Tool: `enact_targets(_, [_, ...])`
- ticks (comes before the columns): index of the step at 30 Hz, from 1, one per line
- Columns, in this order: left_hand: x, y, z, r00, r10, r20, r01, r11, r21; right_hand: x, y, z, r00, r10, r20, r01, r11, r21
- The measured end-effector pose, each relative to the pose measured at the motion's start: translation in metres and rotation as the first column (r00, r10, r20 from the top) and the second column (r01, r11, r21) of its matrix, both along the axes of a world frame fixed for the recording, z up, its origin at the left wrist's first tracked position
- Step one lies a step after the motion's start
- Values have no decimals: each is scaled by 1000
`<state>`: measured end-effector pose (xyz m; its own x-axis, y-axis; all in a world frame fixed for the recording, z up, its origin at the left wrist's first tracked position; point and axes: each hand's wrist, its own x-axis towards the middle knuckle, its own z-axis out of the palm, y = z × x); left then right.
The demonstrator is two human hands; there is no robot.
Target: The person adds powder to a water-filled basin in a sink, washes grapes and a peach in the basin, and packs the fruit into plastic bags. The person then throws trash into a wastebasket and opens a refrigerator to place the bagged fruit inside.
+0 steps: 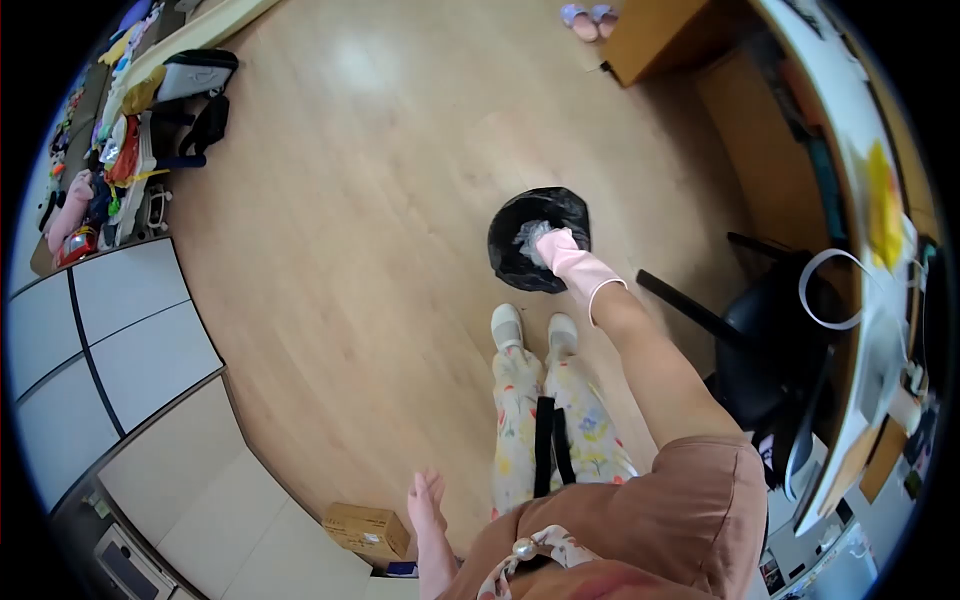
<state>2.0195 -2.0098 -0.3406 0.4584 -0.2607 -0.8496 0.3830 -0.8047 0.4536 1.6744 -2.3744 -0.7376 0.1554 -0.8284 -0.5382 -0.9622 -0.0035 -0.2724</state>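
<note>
My right hand (560, 244), in a pink rubber glove, reaches down over the trash bin (508, 222), which is lined with a black plastic bag. Its fingers close on a crumpled clear plastic bag (531, 236) inside the bin's mouth. The fingertips are partly hidden in the plastic. My left hand (427, 503) hangs low at my left side, away from the bin, with its fingers apart and nothing in it.
White shoes (507, 326) stand just short of the bin. A black chair (760, 320) and a desk (850, 130) are on the right. Cabinets (135, 290) and a cardboard box (366, 531) line the left. Slippers (588, 20) lie at the far end.
</note>
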Motion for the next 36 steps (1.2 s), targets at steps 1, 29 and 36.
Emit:
enact_targets(1, [4,7,-17,1000,26,18,-26,999,24,0,-6,21,964,213,-163,-198,975,101])
enact_targets(29, [37,24,93,867,495,-55,-496,851,-174,61,-34,427,352,-401,846,154,916,371])
enact_targets(36, [127,-65,136,700,711,-62,-596,535,-598,338,-147,602,118,-31,993,-212,976,55])
